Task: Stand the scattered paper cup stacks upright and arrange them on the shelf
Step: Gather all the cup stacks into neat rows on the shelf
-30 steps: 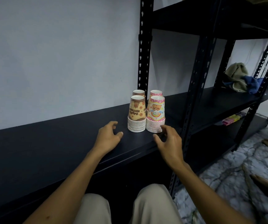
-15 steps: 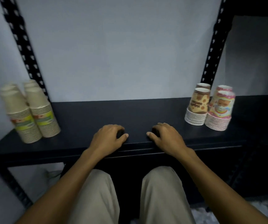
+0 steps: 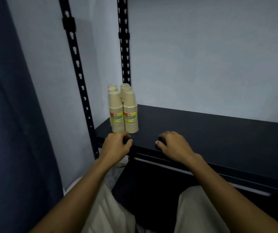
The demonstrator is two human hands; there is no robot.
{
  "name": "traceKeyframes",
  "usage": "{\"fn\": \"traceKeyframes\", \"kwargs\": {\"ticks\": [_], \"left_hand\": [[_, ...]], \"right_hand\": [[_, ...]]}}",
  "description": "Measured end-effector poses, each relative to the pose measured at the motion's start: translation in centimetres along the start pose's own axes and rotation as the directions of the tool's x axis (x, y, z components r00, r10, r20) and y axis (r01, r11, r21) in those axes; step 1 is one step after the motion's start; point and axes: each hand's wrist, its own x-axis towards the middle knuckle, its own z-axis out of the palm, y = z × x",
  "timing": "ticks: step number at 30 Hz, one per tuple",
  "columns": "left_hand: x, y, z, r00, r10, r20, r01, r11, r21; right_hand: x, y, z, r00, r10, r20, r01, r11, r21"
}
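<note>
Several stacks of plain brown paper cups (image 3: 123,111) stand upright, rims down, in two close rows at the left end of the black shelf (image 3: 210,132); the front two carry green-yellow labels. My left hand (image 3: 116,146) rests on the shelf's front edge just in front of the stacks, fingers curled under, holding nothing and not touching the cups. My right hand (image 3: 175,147) rests on the same edge further right, also curled and empty. The printed cup stacks seen earlier are out of view.
Two black perforated uprights (image 3: 124,47) rise at the shelf's left end against a pale wall. A dark blue panel (image 3: 9,115) fills the far left. My knees in light trousers (image 3: 104,207) are below the shelf edge.
My view has swung left from the printed cup stacks to the brown stacks. Both hands went from relaxed and spread to curled, resting on the shelf's front edge.
</note>
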Motion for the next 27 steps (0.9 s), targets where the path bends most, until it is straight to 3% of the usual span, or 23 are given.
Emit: {"fn": "traceKeyframes", "kwargs": {"ticks": [4,7,10,13,19,27], "left_hand": [[1.0,-1.5,-2.4,0.977,-0.176,-0.123,0.157,0.976,-0.150],[1.7,-2.0,-3.0,0.953,-0.253,-0.164,0.212,0.949,-0.235],[2.1,-1.8,-2.6,0.963,-0.228,-0.141,0.172,0.929,-0.328],[2.7,-1.9,-1.8,0.973,-0.204,-0.111,0.142,0.900,-0.412],[4.5,-3.2,-0.2,0.958,-0.275,-0.079,0.190,0.820,-0.540],[4.9,-3.1,0.5,0.956,-0.269,-0.121,0.174,0.846,-0.503]], "right_hand": [[2.1,-2.8,0.6,0.999,-0.018,0.037,0.015,0.997,0.072],[3.6,-4.3,1.2,0.998,0.056,0.017,-0.058,0.962,0.267],[5.3,-5.2,1.6,0.981,0.192,0.005,-0.156,0.780,0.606],[7.0,-5.6,2.0,0.975,0.218,0.033,-0.163,0.614,0.773],[8.7,-5.9,3.1,0.995,0.100,0.029,-0.078,0.544,0.836],[7.8,-5.4,3.2,0.990,0.132,-0.047,-0.039,0.577,0.816]]}}
